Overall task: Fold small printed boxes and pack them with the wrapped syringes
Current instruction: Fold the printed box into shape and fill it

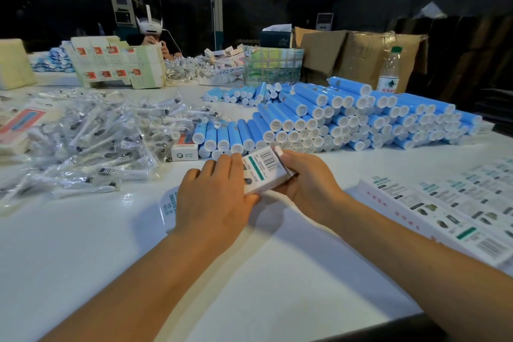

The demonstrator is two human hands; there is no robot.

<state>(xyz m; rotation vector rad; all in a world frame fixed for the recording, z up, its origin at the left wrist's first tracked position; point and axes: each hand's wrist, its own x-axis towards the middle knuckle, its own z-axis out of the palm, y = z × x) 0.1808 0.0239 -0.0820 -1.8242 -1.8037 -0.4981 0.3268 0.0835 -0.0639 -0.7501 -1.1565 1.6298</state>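
Observation:
A small white printed box (263, 171) with a barcode and a green stripe is held low over the white table (83, 244) between both hands. My left hand (213, 197) grips its near left end, and my right hand (308, 180) holds its right side with the thumb at the far end flap. A heap of clear-wrapped syringes (91, 141) lies to the left. One folded box (184, 150) stands at the edge of that heap. Flat box blanks (444, 208) lie in a stack at the right.
A big stack of blue tubes with white caps (347, 116) fills the middle and right. A water bottle (390, 71) and cardboard cartons (358, 53) stand behind it. Across the table a person (151, 36) works behind printed sheets (116, 62). A flat printed piece (169, 207) lies under my left hand.

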